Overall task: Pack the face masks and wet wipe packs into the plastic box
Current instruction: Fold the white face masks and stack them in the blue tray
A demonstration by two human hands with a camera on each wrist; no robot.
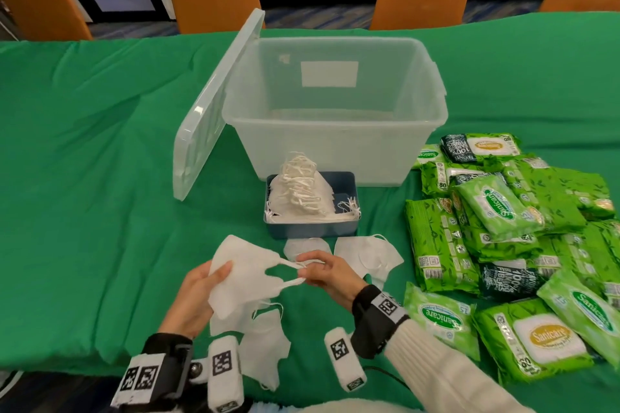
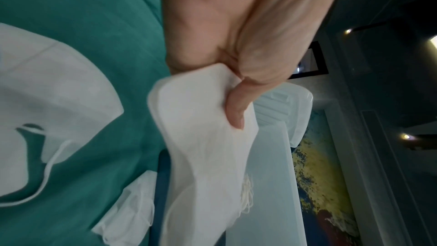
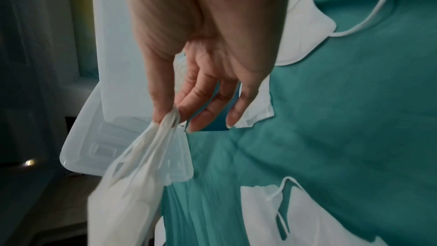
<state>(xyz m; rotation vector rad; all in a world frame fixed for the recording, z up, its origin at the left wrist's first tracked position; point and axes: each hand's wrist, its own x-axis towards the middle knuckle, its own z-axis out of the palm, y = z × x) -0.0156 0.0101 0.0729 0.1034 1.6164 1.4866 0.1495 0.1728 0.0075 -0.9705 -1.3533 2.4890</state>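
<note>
Both hands are holding 1 face mask (image 1: 246, 273): left hand (image 1: 194, 300) is gripping its body, right hand (image 1: 327, 273) is pinching its ear loops (image 3: 163, 130); plastic box (image 1: 335, 111) is standing just beyond, w/ lid off.

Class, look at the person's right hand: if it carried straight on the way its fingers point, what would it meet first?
The right hand points leftward, pinching the ear loops of the held mask. It would probably meet that mask's body first, then the left hand.
</note>
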